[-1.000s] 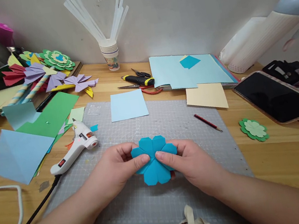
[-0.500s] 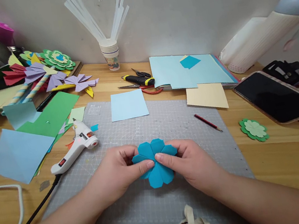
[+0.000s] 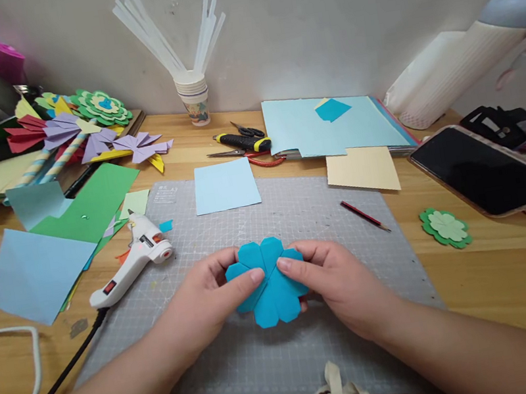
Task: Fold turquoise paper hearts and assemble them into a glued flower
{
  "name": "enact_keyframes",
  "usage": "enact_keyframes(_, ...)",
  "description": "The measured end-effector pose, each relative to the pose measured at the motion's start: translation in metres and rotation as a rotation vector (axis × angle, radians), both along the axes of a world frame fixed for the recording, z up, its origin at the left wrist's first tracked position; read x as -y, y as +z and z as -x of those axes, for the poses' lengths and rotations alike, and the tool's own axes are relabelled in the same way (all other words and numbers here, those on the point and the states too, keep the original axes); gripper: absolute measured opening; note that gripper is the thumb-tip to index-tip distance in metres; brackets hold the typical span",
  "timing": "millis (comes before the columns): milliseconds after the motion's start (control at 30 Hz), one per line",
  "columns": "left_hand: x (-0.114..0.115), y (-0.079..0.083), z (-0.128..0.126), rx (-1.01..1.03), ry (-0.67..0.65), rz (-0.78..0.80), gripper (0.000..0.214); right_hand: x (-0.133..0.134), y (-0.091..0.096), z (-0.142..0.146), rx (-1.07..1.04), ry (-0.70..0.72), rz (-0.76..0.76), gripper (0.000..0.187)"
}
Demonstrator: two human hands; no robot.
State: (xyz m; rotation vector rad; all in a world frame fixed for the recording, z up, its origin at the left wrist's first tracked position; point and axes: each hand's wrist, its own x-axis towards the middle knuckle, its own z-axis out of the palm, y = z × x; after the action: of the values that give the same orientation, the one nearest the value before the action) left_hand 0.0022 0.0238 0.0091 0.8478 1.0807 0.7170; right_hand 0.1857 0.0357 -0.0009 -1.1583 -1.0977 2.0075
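Both my hands hold a folded blue paper flower just above the grey cutting mat. My left hand pinches its left petals, thumb on top and fingers curled behind. My right hand grips the right petals the same way, thumb pressed near the centre. The flower has rounded petals and faces up towards me.
A white glue gun lies on the mat's left edge, its black cord trailing off. A light blue square, a pencil, scissors, paper sheets, a phone, a cup of glue sticks and paper crafts surround it.
The flower has tilted back flatter towards me and shifted slightly left and up between my hands. Both thumbs have moved closer to its centre.
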Motion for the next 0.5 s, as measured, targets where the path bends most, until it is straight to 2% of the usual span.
enact_keyframes(67,-0.0004,-0.0013,0.0004,-0.046,0.020,-0.019,0.023,0.0002,-0.0004,-0.0003,0.020,-0.009,-0.015,0.031)
enact_keyframes(233,0.0012,-0.0024,-0.0001,-0.130,-0.027,-0.051,0.022,0.0016,0.0012,-0.0003,0.040,-0.017,-0.041,0.030)
enact_keyframes(400,0.0011,-0.0010,-0.0027,-0.136,0.080,-0.133,0.021,0.0025,0.0007,0.0003,0.032,0.023,-0.072,0.028)
enact_keyframes(500,0.0010,-0.0003,-0.0042,-0.117,0.029,-0.100,0.022,0.0021,0.0006,0.0003,0.072,0.025,-0.082,0.025)
